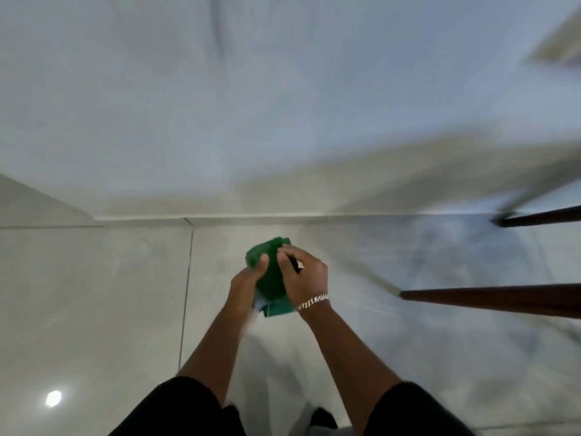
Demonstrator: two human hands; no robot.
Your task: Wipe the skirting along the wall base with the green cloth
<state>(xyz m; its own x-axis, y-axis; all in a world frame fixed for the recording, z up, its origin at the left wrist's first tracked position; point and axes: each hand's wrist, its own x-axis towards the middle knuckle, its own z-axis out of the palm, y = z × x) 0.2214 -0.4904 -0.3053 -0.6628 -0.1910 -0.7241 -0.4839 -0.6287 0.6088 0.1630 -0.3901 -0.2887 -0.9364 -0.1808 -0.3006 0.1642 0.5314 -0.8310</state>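
The green cloth (270, 272) is bunched between both hands, held above the floor in the middle of the view. My left hand (246, 283) grips its left side with the thumb on top. My right hand (303, 273), with a chain bracelet at the wrist, closes over its right side. The pale skirting (251, 220) runs left to right along the base of the white wall (220, 105), a short way beyond the cloth. Nothing touches the skirting. The picture is blurred by motion.
Two dark wooden furniture legs (490, 298) (540, 218) reach in from the right, just above the glossy grey tiled floor (94, 309). A wall corner (47, 202) juts out at the left. My dark-clothed knees fill the bottom edge.
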